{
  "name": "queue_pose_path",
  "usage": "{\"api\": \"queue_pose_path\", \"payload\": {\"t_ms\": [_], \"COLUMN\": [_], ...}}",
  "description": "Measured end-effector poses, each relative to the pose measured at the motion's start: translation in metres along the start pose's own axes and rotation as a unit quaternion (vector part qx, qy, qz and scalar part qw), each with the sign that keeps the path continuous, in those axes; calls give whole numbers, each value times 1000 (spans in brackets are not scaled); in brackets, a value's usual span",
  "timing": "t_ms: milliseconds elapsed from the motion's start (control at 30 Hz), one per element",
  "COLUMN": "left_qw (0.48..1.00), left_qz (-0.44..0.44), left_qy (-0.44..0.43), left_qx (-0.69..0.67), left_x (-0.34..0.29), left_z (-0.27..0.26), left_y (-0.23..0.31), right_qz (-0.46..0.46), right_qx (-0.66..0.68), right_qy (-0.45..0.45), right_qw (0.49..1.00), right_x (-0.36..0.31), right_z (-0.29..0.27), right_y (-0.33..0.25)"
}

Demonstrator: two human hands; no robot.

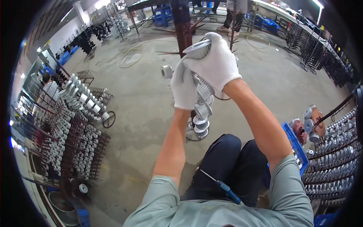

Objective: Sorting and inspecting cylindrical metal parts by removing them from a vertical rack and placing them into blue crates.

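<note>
1. Blue-handled tool (228,190) lies across the person's lap, near the dark trousers.
2. Blue crate (296,146) sits just beside the right knee, with racks of silvery ribbed parts (334,157) behind it.
3. Left hand (183,86), white-gloved, is wrapped around a vertical stack of ribbed metal parts (202,109) standing on the concrete floor (143,109).
4. Right hand (216,62), also gloved, is clamped around a round silvery part (197,49) at the stack's top.
5. Further racks (75,128) fill the left side.

The grey concrete floor (151,109) bears loaded racks (72,143), a coiled hose (130,56) (pale), blue crates (162,17).
</note>
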State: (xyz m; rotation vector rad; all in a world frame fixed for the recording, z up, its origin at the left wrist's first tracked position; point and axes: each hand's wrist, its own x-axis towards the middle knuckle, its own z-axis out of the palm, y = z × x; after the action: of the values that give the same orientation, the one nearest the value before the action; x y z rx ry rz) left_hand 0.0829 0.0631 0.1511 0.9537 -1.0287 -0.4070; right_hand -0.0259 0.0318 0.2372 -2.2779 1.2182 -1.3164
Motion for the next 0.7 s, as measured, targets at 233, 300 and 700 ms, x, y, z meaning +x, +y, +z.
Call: {"api": "queue_pose_path", "payload": {"t_ms": [233,300,700], "left_qw": [977,988,958], "left_qz": [50,-26,-153], "left_qy": [-53,-119,-170], "left_qx": [-202,-96,-172], "left_x": [47,52,61], "left_z": [2,-10,-6], "left_y": [-38,-29,-44], "right_qz": [35,41,-9], "right_qx": [41,44,121], "right_qy": [-18,1,96], "right_qw": [998,998,988], "right_x": [-5,-7,-6], "right_z": [6,7,21], "right_y": [-5,-5,3]}}
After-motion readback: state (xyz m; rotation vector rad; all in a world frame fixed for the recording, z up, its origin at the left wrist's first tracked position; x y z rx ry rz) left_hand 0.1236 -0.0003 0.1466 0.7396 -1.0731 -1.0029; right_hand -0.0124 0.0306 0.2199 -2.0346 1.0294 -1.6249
